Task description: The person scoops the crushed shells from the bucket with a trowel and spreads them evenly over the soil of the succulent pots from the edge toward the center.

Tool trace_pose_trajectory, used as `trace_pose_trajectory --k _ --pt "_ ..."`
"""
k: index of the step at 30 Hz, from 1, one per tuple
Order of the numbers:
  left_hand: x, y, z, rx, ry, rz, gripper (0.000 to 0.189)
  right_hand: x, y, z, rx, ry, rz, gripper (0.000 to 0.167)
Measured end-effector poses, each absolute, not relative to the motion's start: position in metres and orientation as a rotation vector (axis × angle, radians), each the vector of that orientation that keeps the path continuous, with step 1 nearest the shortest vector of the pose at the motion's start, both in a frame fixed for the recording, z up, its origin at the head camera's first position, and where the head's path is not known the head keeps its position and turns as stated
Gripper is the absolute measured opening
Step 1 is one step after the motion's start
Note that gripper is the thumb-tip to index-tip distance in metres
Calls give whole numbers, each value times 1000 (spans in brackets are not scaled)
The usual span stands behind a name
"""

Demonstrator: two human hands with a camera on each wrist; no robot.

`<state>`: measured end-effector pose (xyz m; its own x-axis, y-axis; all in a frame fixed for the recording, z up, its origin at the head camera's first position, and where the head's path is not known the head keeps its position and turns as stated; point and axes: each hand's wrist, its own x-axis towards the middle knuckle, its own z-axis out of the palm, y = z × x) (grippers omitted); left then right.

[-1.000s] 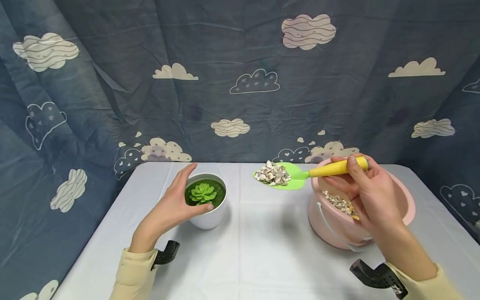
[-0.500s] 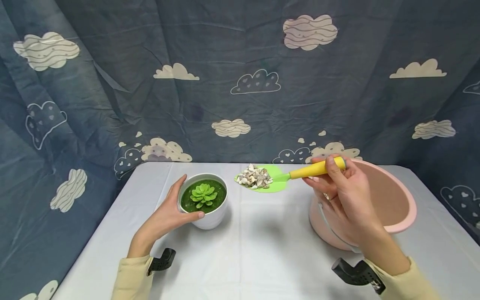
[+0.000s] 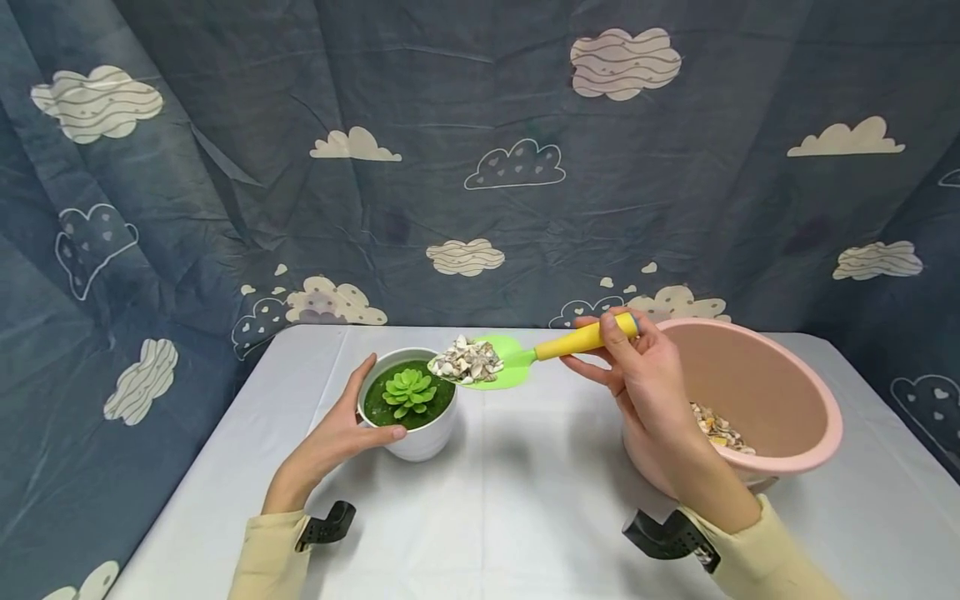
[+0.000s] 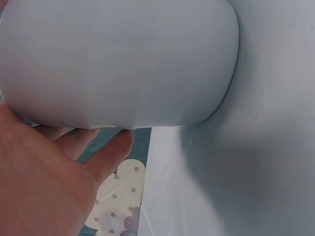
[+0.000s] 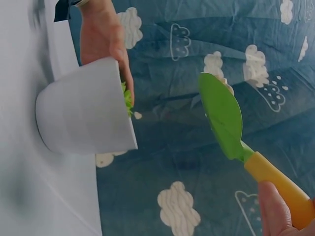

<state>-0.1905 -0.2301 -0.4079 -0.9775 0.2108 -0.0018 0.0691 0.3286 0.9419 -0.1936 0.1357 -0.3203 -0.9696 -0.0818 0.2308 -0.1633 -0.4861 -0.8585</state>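
My left hand (image 3: 333,433) holds a white flowerpot (image 4: 118,64) by its left side, thumb along the near rim and fingers round the far side. Inside the pot a green succulent (image 3: 408,390) stands on a green mossy surface. My right hand (image 3: 648,371) grips the yellow handle of a green trowel (image 3: 510,364) between thumb and fingers. On its blade lies a heap of small shells or pebbles (image 3: 468,360). The blade's tip hangs over the pot's right rim; in the right wrist view its underside shows, apart from the pot.
A pink bucket (image 3: 787,367) stands at the right behind my right forearm, with more small shells or pebbles (image 3: 720,429) inside. A white cloth covers the table (image 3: 480,517). Behind it hangs a dark blue curtain (image 3: 420,100) with cloud prints.
The loaded trowel has moved left with my right hand, from beside the bucket to the pot's rim. My left hand has closed in against the pot.
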Motion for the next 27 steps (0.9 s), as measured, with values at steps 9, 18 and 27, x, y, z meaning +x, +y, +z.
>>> trace_pose_trajectory --k 9,18,27 --pt "-188 -230 -408 223 2433 1779 111 -208 114 -333 294 -1612 2700 34" --pt "-190 -232 -411 229 2419 1793 110 -224 95 -349 189 -1676 2683 28" --pt "-193 -230 -411 226 2381 1813 110 -238 83 -364 206 -1722 2649 22"
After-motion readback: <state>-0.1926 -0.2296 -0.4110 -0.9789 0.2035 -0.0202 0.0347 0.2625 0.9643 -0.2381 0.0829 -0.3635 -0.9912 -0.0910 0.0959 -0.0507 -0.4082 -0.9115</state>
